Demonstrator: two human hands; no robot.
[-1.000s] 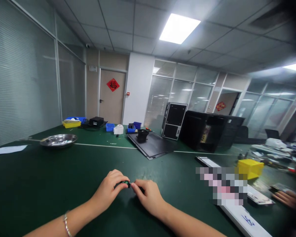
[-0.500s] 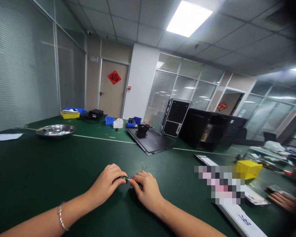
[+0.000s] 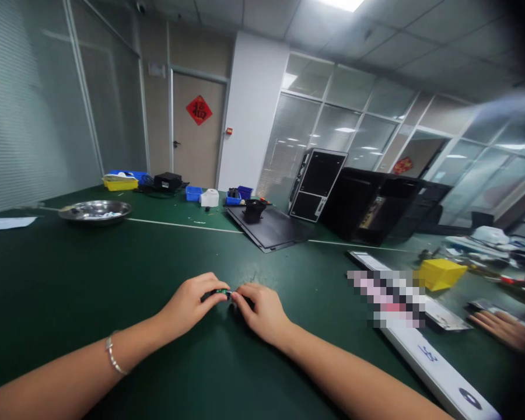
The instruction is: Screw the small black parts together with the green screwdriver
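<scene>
Both my hands rest on a dark green table (image 3: 70, 280). My left hand (image 3: 190, 303) and my right hand (image 3: 262, 309) meet fingertip to fingertip and pinch a small black and green part (image 3: 222, 292) between them. Both hands have their fingers curled closed around it. Most of the part is hidden by my fingers. A thin bracelet sits on my left wrist (image 3: 112, 356).
A metal bowl (image 3: 95, 210) stands at the far left. Black computer cases (image 3: 367, 204), a flat black panel (image 3: 271, 228) and blue bins (image 3: 195, 192) lie farther back. A long white box (image 3: 437, 367) and a yellow bin (image 3: 441, 273) are at right, near another person's hand (image 3: 505, 329).
The view has tipped downward, so the ceiling light has left the frame. My hands stay pinched together on the small part in the same spot on the table.
</scene>
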